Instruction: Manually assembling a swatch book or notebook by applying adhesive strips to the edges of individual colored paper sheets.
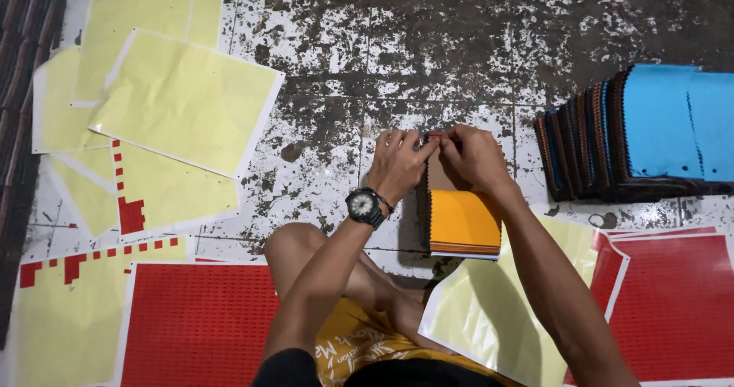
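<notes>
Sat on the spotted floor (pixel 459 43) with one bare knee up. Brought the left hand (pixel 396 161) and the right hand (pixel 472 157) together in the middle of the frame. Pinched a tiny red sticker (pixel 434 135) between the fingertips of both hands, both closed on it. Held it right at the top edge of a small fabric book (pixel 462 222) with an orange cover, lying on the floor just under the hands. Wore a black watch (pixel 362 205) on the left wrist.

Looked partly done, going by the sheets. Peeled almost bare the yellow sheets (pixel 183 100) at the upper left, with only a few red squares left on the ones below them. Left quite full a red sheet (pixel 199 326) at the lower left and another red sheet (pixel 677 303) at the lower right. Lined up a row of fabric books (pixel 612 138) with a blue one in front at the right of the frame, well apart from the hands. Could not tell which of those had stickers.
</notes>
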